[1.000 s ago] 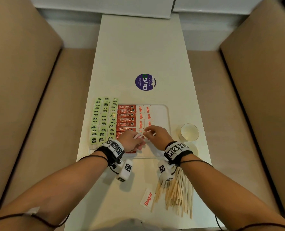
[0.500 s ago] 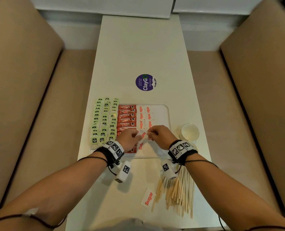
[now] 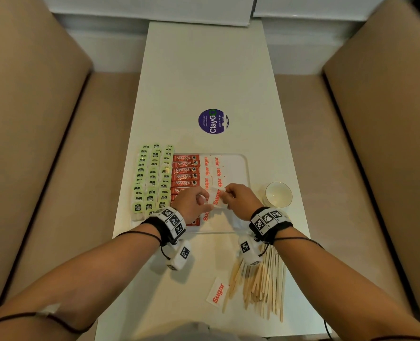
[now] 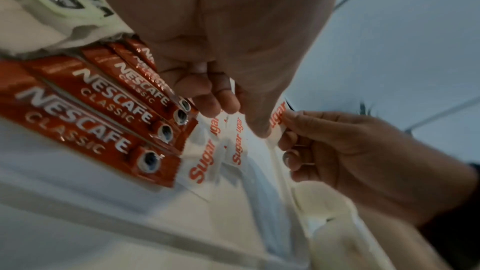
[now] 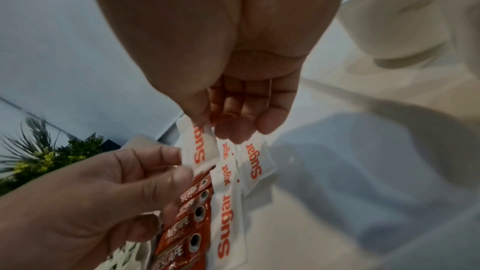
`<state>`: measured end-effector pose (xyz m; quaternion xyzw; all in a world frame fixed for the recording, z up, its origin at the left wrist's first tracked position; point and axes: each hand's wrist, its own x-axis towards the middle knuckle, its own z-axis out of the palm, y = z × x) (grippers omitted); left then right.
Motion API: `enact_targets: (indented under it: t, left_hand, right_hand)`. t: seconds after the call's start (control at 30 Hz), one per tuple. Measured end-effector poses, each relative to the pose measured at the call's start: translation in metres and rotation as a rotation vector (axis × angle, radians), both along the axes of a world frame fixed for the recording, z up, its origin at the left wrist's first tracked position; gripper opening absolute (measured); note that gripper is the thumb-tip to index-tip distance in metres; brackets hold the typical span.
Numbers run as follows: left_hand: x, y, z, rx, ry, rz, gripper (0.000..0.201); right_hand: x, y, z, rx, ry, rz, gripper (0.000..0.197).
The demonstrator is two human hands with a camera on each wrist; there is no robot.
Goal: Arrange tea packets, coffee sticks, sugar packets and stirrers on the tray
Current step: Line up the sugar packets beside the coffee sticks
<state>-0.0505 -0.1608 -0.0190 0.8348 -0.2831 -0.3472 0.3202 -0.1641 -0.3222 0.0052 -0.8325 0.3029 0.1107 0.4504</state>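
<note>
Over the near half of the white tray [image 3: 246, 166], both hands hold one white sugar packet [image 3: 216, 196] [image 5: 198, 147] by its ends. My left hand [image 3: 207, 201] pinches its left end and my right hand [image 3: 225, 195] pinches its right end [image 4: 278, 118]. Red coffee sticks [image 3: 185, 171] [image 4: 103, 110] lie in a column on the tray's left. Beside them lie rows of sugar packets [image 3: 211, 168] [image 5: 226, 223]. Green tea packets [image 3: 152, 178] sit in rows at the tray's left side. Wooden stirrers [image 3: 260, 284] lie loose on the table near me.
One loose sugar packet [image 3: 217, 292] lies left of the stirrers. A white cup [image 3: 278, 194] stands right of the tray. A purple sticker [image 3: 213, 121] marks the table beyond the tray. Beige benches flank the narrow table on both sides.
The packet between my hands has turned from edge-on to face-up, so its Sugar print shows. Both hands stay over the tray's near half.
</note>
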Motion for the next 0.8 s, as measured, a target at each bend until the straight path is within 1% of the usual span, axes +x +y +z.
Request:
enact_targets:
  t: [0.07, 0.17, 0.27, 0.33, 0.5, 0.67, 0.8]
  left_hand:
    - [0.002, 0.003, -0.003, 0.074, -0.080, -0.092, 0.038]
    - [0.003, 0.005, -0.006, 0.174, -0.182, -0.211, 0.060]
    - [0.002, 0.005, -0.009, 0.240, -0.239, -0.302, 0.074]
    - [-0.001, 0.004, -0.010, 0.260, -0.250, -0.336, 0.073]
    - [-0.003, 0.004, -0.011, 0.270, -0.257, -0.311, 0.062]
    - [-0.004, 0.002, -0.010, 0.263, -0.276, -0.315, 0.060]
    - [-0.005, 0.002, -0.011, 0.258, -0.279, -0.301, 0.059]
  right_hand:
    - [-0.002, -0.001, -0.004, -0.048, 0.085, 0.038, 0.026]
    - [-0.005, -0.001, -0.013, -0.102, 0.178, 0.093, 0.027]
    - [-0.006, 0.001, -0.020, -0.107, 0.233, 0.079, 0.027]
    - [-0.007, 0.002, -0.023, -0.110, 0.246, 0.047, 0.027]
    - [-0.005, 0.006, -0.028, -0.107, 0.273, -0.005, 0.027]
    - [-0.006, 0.008, -0.033, -0.125, 0.271, -0.030, 0.034]
    - [-0.005, 0.009, -0.033, -0.129, 0.271, -0.042, 0.033]
